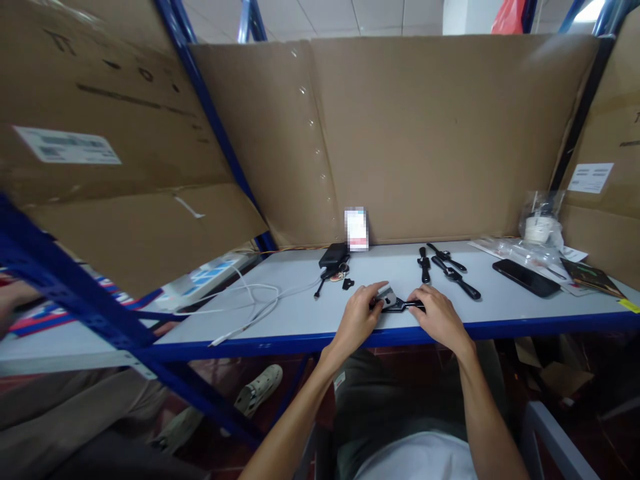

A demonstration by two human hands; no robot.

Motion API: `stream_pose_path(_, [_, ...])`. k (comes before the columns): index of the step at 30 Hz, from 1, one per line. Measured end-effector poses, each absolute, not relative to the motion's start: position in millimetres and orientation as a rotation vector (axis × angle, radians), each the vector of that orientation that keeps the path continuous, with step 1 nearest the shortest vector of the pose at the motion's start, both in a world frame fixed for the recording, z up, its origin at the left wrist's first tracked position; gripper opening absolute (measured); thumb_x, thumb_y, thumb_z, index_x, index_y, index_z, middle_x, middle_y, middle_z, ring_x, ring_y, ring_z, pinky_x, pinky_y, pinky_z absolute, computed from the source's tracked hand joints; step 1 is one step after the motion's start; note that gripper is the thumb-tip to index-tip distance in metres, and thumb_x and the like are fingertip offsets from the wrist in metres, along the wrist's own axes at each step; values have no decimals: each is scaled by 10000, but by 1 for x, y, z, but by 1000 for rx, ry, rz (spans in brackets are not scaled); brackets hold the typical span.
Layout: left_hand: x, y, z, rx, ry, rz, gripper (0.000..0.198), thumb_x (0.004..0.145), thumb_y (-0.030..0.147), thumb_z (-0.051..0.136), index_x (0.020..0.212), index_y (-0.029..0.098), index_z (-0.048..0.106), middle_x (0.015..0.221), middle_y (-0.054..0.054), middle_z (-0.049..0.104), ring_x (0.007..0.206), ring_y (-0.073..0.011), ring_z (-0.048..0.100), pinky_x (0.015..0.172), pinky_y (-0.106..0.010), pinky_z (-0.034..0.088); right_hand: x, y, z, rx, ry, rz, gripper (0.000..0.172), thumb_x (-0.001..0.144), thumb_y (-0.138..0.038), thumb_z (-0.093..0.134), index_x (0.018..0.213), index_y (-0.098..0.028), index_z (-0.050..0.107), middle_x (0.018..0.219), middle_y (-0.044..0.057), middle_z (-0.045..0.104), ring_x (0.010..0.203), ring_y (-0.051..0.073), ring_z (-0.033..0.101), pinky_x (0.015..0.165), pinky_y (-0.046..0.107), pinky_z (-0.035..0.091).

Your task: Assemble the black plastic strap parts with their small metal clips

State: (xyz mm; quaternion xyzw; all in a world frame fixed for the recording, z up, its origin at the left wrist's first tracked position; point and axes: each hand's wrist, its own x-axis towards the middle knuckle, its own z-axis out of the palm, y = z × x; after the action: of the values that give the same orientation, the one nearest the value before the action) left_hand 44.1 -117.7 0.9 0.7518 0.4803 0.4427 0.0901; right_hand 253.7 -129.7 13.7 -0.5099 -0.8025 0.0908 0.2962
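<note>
Near the table's front edge, a black spokeshave [399,307] lies crosswise between my two hands. My right hand [440,316] is closed on its right handle. My left hand [361,311] pinches a flat silver-grey metal blade [387,295] over the spokeshave's middle, and its fingers hide the left end of the tool. Whether the blade is seated in the body or only touching it, I cannot tell. Beyond my right hand lie more black spokeshaves: one upright in view [424,265], one slanted in front [457,278] and one behind it [447,257].
Left of my hands are a black power bank [334,255], small black parts [348,284] and white cables [260,313]. A phone [526,277] and plastic bags [530,252] lie at right. Cardboard [425,140] walls the back. Another person's hand [17,293] shows far left.
</note>
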Motion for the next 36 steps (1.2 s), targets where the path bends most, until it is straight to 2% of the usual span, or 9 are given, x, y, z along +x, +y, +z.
stream_pose_path(4, [47, -120, 2, 2242, 1383, 1316, 102, 872, 192, 606, 869, 198, 707, 801, -31, 675, 728, -175, 564, 719, -283, 416, 254, -129, 14, -1360, -2131, 240, 145, 943, -157, 577, 1033, -213, 677, 1084, 43, 663, 1037, 197, 622, 893, 295, 414])
stream_pose_path(7, [44, -118, 4, 2034, 1359, 1415, 146, 858, 282, 630, 755, 181, 656, 694, 2, 606, 622, -138, 495, 630, -256, 370, 254, -129, 14, -1351, -2129, 242, 135, 941, -153, 580, 1017, -212, 676, 1076, 40, 661, 1030, 202, 621, 883, 298, 411])
stream_pose_path(9, [40, -116, 6, 1812, 1259, 1516, 129, 803, 300, 670, 818, 173, 659, 682, 22, 580, 596, -121, 487, 600, -242, 369, 254, -129, 13, -1343, -2127, 252, 132, 941, -151, 580, 1013, -211, 673, 1075, 39, 659, 1026, 203, 619, 879, 301, 409])
stream_pose_path(12, [35, -113, 8, 1542, 1115, 1559, 401, 702, 286, 743, 1081, 177, 674, 681, 61, 525, 577, -111, 531, 564, -224, 388, 254, -128, 13, -1344, -2129, 267, 134, 940, -152, 581, 1025, -209, 667, 1077, 45, 652, 1024, 207, 616, 879, 309, 407])
stream_pose_path(14, [34, -113, 10, 1474, 1078, 1508, 492, 668, 275, 766, 1143, 178, 680, 682, 70, 500, 554, -102, 537, 543, -220, 397, 255, -127, 12, -1352, -2134, 275, 132, 935, -152, 584, 1028, -206, 662, 1073, 51, 649, 1022, 211, 613, 878, 314, 407])
stream_pose_path(18, [36, -115, 11, 1418, 1021, 1515, 319, 667, 297, 780, 936, 169, 666, 654, 63, 536, 554, -103, 534, 563, -226, 432, 255, -125, 10, -1351, -2131, 276, 139, 929, -142, 581, 1027, -209, 655, 1066, 54, 646, 1016, 211, 609, 882, 318, 405])
stream_pose_path(23, [38, -116, 8, 1476, 1106, 1568, 304, 647, 292, 809, 763, 176, 553, 663, 33, 614, 591, -99, 530, 574, -200, 391, 255, -125, 9, -1339, -2133, 262, 133, 923, -145, 597, 1023, -211, 654, 1074, 55, 650, 1025, 209, 609, 886, 319, 405])
stream_pose_path(30, [36, -113, 7, 1579, 1113, 1558, 416, 716, 315, 740, 1097, 167, 662, 679, 46, 578, 589, -115, 530, 580, -225, 416, 254, -126, 11, -1347, -2136, 253, 126, 923, -144, 599, 1015, -212, 653, 1067, 52, 652, 995, 207, 618, 856, 314, 407])
stream_pose_path(36, [40, -112, 1, 1615, 1134, 1542, 207, 708, 296, 723, 857, 166, 659, 745, -6, 676, 650, -139, 608, 634, -243, 457, 254, -127, 10, -1310, -2142, 248, 120, 936, -140, 586, 1013, -212, 644, 1051, 47, 652, 985, 210, 620, 854, 318, 408])
